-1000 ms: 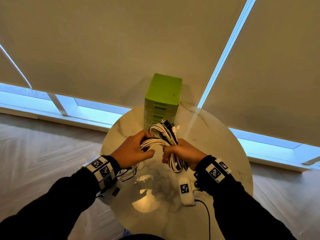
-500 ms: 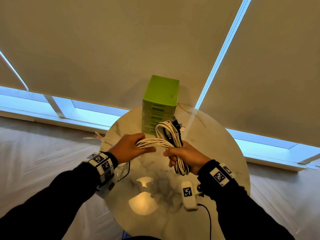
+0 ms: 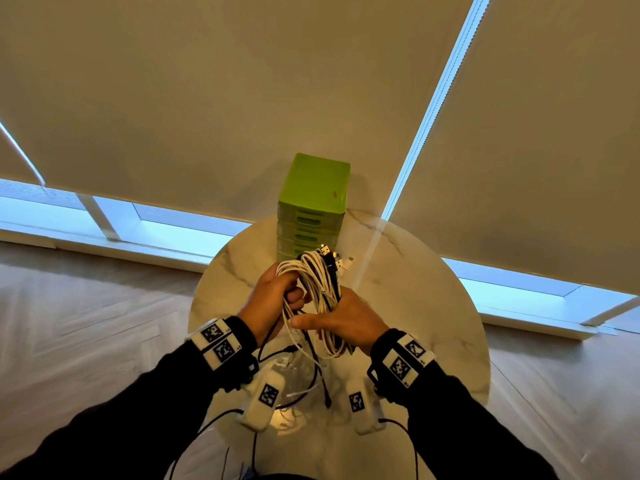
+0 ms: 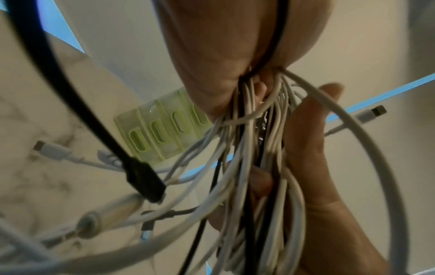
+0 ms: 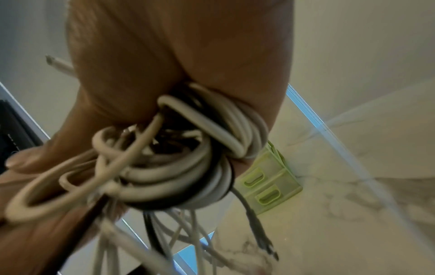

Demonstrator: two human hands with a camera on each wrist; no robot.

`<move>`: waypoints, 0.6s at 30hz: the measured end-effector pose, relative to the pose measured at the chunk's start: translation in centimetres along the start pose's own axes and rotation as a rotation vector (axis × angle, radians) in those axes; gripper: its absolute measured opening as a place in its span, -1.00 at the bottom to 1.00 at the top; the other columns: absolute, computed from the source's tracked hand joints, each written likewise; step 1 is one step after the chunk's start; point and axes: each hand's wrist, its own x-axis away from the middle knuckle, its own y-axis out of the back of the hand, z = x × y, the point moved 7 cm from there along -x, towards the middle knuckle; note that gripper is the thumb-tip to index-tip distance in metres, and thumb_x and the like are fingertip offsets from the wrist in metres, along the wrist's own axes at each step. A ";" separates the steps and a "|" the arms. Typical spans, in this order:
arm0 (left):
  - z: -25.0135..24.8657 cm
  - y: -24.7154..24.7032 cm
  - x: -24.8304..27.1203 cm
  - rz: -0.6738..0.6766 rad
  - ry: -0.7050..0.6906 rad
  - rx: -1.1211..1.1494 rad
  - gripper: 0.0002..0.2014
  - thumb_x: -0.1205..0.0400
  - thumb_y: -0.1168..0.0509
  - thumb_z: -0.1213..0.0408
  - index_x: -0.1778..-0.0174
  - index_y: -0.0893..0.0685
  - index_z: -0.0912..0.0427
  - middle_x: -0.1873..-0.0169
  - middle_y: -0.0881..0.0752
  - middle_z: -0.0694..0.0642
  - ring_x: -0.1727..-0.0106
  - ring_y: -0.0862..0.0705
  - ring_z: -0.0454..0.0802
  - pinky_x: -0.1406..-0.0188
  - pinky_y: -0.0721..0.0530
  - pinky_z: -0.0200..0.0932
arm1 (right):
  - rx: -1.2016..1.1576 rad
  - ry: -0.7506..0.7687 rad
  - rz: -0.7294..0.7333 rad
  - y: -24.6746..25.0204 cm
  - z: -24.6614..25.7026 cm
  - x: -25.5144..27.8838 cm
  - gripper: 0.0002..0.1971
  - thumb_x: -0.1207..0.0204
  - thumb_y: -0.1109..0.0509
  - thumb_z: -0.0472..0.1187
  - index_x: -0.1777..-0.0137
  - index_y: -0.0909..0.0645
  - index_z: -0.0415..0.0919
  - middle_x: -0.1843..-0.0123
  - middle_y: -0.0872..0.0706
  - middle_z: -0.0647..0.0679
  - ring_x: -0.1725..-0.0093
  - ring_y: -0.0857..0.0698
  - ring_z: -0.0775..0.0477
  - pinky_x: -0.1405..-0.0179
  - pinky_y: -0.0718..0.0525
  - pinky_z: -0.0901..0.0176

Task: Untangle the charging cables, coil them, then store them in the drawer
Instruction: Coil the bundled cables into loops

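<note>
So the person has a whole bundle of charging cables (image 3: 317, 289) up in the air over the round marble table (image 3: 426, 306), mostly white cords with a couple of black ones mixed in. Left hand (image 3: 273, 301) has its fingers curled tight round the upper left part of the bundle, with the strands running through the fist in the left wrist view (image 4: 259, 141). Right hand (image 3: 343, 320) grips the lower right side, fingers wrapped round the looped cords, thumb lying along the near side of them. Both hands are right up against each other. A few plugs stick out at the top of the bundle, and some loose ends dangle down toward the tabletop, including a black cable (image 3: 320, 372) with its connector hanging free. The green drawer unit (image 3: 313, 188) sits at the far edge of the table just behind the bundle, all its drawers shut
</note>
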 end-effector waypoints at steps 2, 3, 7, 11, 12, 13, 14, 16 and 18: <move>-0.2 -0.6 0.2 0.008 -0.017 0.002 -0.75 -0.77 -0.10 0.46 0.20 -0.53 0.19 0.52 -0.28 0.04 0.54 -0.25 -0.13 0.58 -0.25 -0.26 | 0.020 0.004 0.011 -0.2 0.2 -0.2 -0.66 -0.33 -0.72 -0.16 -0.08 -0.75 0.05 0.09 -0.84 0.24 0.04 -0.77 0.37 0.11 -0.59 0.62; -0.4 -0.9 0.2 0.022 -0.034 -0.016 -0.75 -0.78 -0.09 0.45 0.19 -0.55 0.21 0.53 -0.28 0.05 0.54 -0.25 -0.12 0.56 -0.22 -0.23 | 0.019 0.004 0.016 -0.2 0.2 -0.3 -0.66 -0.32 -0.73 -0.15 -0.07 -0.77 0.02 0.05 -0.85 0.19 0.00 -0.79 0.31 0.03 -0.63 0.54; -0.5 -1.4 0.3 0.071 -0.118 -0.161 -0.71 -0.78 -0.08 0.34 0.18 -0.61 0.32 0.52 -0.28 0.18 0.52 -0.29 -0.03 0.50 -0.29 -0.15 | 0.028 -0.023 0.053 -0.3 0.1 -0.7 -0.67 -0.27 -0.76 -0.09 -0.01 -0.78 -0.03 0.02 -0.85 0.07 -0.05 -0.81 0.06 -0.23 -0.73 0.05; -0.3 -1.0 0.3 -0.005 -0.158 -0.310 -0.71 -0.76 -0.13 0.25 0.03 -0.53 0.47 0.43 -0.45 0.22 0.43 -0.46 -0.01 0.43 -0.49 -0.09 | 0.016 -0.069 0.096 -0.3 0.2 -0.8 -0.73 -0.32 -0.73 -0.07 0.20 -0.66 -0.05 0.30 -0.70 0.14 0.23 -0.68 0.11 0.05 -0.65 0.16; -0.2 -0.9 0.2 -0.029 -0.156 -0.325 -0.73 -0.76 -0.14 0.24 -0.03 -0.53 0.45 0.41 -0.49 0.20 0.40 -0.50 -0.02 0.41 -0.54 -0.10 | 0.018 -0.074 0.097 -0.2 0.1 -0.8 -0.72 -0.32 -0.73 -0.04 0.21 -0.65 -0.05 0.31 -0.68 0.13 0.25 -0.67 0.11 0.07 -0.63 0.17; -0.2 -0.9 0.2 -0.041 -0.154 -0.333 -0.74 -0.77 -0.14 0.24 -0.06 -0.53 0.42 0.40 -0.51 0.18 0.39 -0.52 -0.04 0.39 -0.56 -0.11 | 0.038 -0.075 0.093 -0.2 0.1 -0.8 -0.71 -0.30 -0.73 -0.01 0.20 -0.66 -0.05 0.32 -0.69 0.12 0.26 -0.67 0.13 0.07 -0.63 0.17; -0.2 -1.0 0.2 -0.041 -0.148 -0.335 -0.76 -0.78 -0.13 0.24 -0.05 -0.54 0.40 0.40 -0.52 0.16 0.39 -0.53 -0.05 0.39 -0.56 -0.12 | 0.062 -0.077 0.086 -0.2 0.0 -0.8 -0.70 -0.28 -0.74 0.00 0.19 -0.67 -0.05 0.32 -0.71 0.11 0.26 -0.68 0.14 0.08 -0.64 0.17; -0.3 -1.2 0.2 -0.025 -0.137 -0.338 -0.78 -0.78 -0.12 0.27 0.04 -0.59 0.29 0.44 -0.52 0.14 0.43 -0.51 -0.07 0.41 -0.53 -0.15 | 0.080 -0.087 0.076 -0.1 -0.4 -1.0 -0.68 -0.24 -0.76 0.00 0.15 -0.73 -0.07 0.28 -0.77 0.06 0.22 -0.74 0.10 0.06 -0.70 0.09; -0.5 -1.6 0.5 -0.013 -0.125 -0.333 -0.72 -0.79 -0.10 0.30 0.20 -0.62 0.17 0.48 -0.51 0.12 0.47 -0.50 -0.07 0.43 -0.50 -0.16 | 0.072 -0.110 0.073 -0.1 -0.9 -1.1 -0.62 -0.20 -0.77 -0.01 0.06 -0.78 -0.14 0.17 -0.84 -0.07 0.12 -0.80 -0.02 -0.07 -0.75 -0.07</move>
